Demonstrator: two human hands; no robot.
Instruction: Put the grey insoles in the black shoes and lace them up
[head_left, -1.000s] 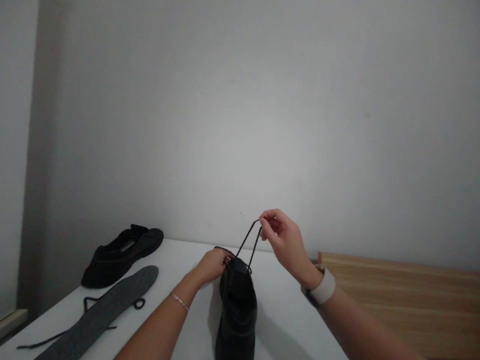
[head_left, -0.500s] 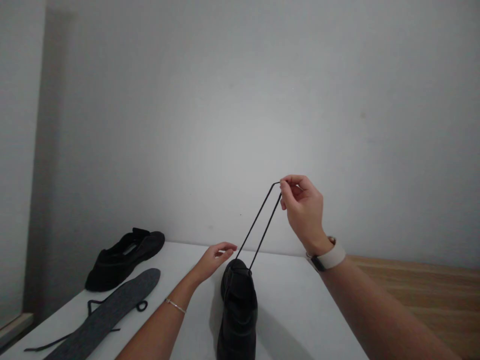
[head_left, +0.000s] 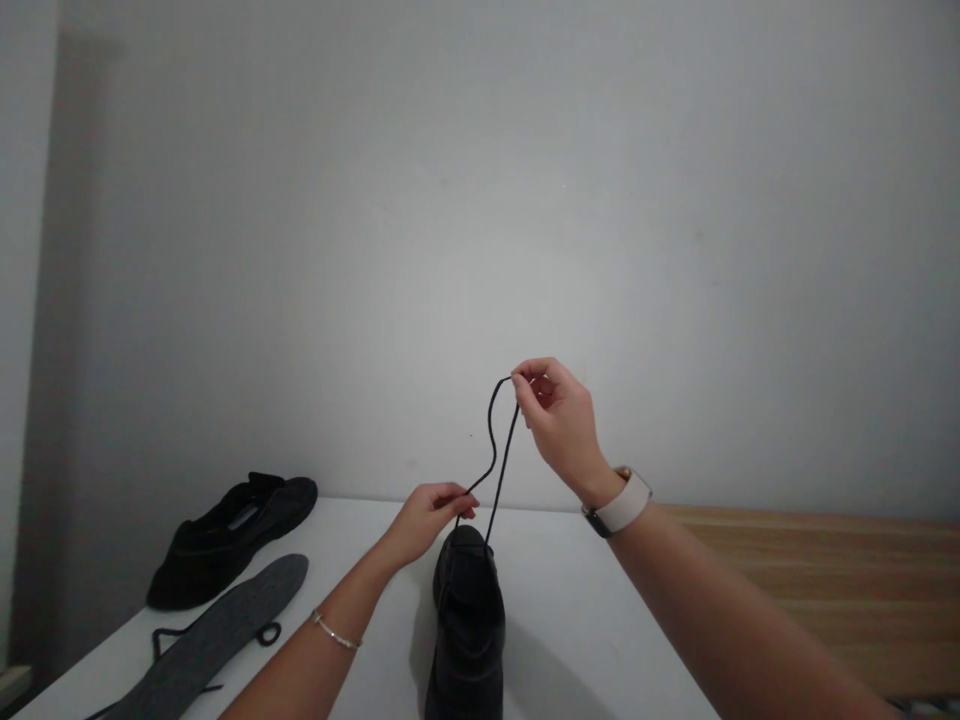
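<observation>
A black shoe (head_left: 469,630) stands on the white table, toe toward the wall. From its front end a black shoelace (head_left: 504,470) rises in a loop. My right hand (head_left: 555,415), with a pale watch strap at the wrist, pinches the top of that loop above and to the right of the toe. Low on the left strand, just over the toe, my left hand (head_left: 435,515) closes thumb and fingers on the lace. The left strand sags in a curve between the hands, while the right strand runs nearly straight down to the shoe.
Left on the white table (head_left: 600,620) lies a second black shoe (head_left: 232,535), its tongue raised. Nearer me is a grey insole (head_left: 225,630) with a loose black lace (head_left: 268,633) partly under it. A wall (head_left: 480,250) rises behind; a wood-grain surface (head_left: 810,590) is at right.
My left hand, open beside the lace before, has taken hold of its left strand. My right hand has come left and slightly down, and the left strand has gone from taut to slack.
</observation>
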